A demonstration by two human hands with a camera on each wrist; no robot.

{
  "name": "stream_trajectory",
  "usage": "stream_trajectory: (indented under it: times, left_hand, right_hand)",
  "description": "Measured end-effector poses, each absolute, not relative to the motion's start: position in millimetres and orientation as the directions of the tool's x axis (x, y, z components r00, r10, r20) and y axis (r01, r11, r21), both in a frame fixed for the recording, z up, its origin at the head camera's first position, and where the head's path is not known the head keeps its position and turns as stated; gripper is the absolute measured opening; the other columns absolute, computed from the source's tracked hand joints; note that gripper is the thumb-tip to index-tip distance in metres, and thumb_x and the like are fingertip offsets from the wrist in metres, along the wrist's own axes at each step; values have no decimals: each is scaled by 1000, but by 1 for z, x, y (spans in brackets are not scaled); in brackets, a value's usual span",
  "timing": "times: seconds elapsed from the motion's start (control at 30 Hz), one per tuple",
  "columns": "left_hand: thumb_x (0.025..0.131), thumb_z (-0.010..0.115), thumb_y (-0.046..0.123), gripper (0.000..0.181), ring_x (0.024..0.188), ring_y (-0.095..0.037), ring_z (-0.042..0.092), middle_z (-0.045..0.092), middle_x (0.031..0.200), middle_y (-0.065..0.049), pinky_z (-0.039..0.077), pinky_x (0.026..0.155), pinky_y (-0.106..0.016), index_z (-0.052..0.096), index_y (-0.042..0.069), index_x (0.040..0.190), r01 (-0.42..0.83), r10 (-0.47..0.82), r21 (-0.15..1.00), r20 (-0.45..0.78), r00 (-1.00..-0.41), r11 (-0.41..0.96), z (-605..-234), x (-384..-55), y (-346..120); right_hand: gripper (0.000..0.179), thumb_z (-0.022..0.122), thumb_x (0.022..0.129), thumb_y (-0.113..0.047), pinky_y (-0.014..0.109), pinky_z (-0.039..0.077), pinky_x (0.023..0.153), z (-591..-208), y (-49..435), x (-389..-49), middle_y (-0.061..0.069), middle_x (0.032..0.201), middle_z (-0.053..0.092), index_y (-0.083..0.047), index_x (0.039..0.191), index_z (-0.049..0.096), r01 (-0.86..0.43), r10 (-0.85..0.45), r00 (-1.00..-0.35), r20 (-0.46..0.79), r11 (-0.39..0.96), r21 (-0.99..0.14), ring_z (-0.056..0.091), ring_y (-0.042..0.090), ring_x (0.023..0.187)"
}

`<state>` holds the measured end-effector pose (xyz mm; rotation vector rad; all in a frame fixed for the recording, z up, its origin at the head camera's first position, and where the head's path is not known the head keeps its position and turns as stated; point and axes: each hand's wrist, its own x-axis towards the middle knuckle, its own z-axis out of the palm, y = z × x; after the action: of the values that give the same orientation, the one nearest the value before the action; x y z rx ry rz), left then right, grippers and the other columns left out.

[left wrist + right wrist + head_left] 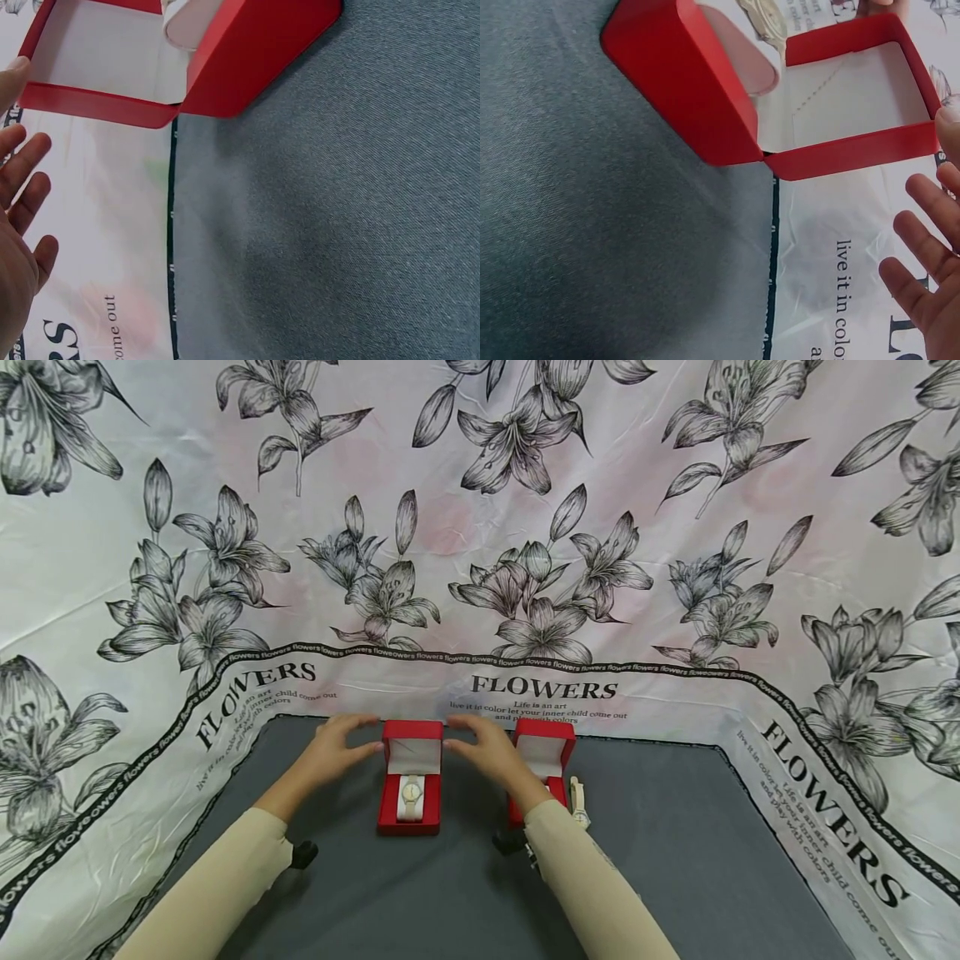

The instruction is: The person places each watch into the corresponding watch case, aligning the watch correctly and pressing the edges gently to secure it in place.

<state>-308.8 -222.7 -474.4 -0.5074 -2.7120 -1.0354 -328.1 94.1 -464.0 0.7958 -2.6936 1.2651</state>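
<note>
A red watch box stands with its lid raised on the grey cloth, between my two hands. Inside it a light-strapped watch with a round dial is wrapped round a white cushion. My left hand is at the left side of the lid, thumb tip right at its edge and the other fingers spread behind. On the opposite side my right hand mirrors it, its thumb at the lid's corner. Neither hand has its fingers curled round anything.
To the right, a second open red box is partly covered by my right forearm. Beside it lies another pale-strapped watch. A metallic item peeks out by the right sleeve. A flower-printed white sheet borders the grey cloth.
</note>
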Motion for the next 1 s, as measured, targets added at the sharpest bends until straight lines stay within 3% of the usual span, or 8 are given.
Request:
stream_trajectory:
  times: [0.4, 0.63, 1.0]
  left_hand:
    - [94, 74, 34, 52, 131, -35, 47, 62, 139, -13, 23, 109, -65, 62, 14, 141, 416, 288, 603, 302, -909, 681, -469, -314, -216]
    - [97, 70, 41, 50, 132, -33, 50, 61, 139, -12, 39, 108, -61, 64, 15, 139, 390, 294, 663, 258, -920, 639, -468, -312, -218]
    - [96, 71, 42, 50, 131, -33, 55, 66, 135, -10, 41, 108, -61, 65, 14, 138, 377, 301, 660, 232, -925, 650, -461, -309, -217]
  right_hand:
    - [48, 72, 97, -37, 47, 45, 109, -461, 86, -330, -1, 138, 65, -18, 140, 63, -447, -431, -873, 227, 524, -725, 58, 22, 130]
    - [45, 70, 98, -36, 47, 48, 105, -463, 82, -331, 3, 132, 69, -14, 136, 65, -466, -444, -863, 242, 514, -720, 61, 23, 126]
    - [42, 73, 96, -34, 43, 52, 98, -456, 79, -326, 4, 125, 71, -14, 132, 68, -389, -416, -894, 167, 536, -749, 64, 22, 119]
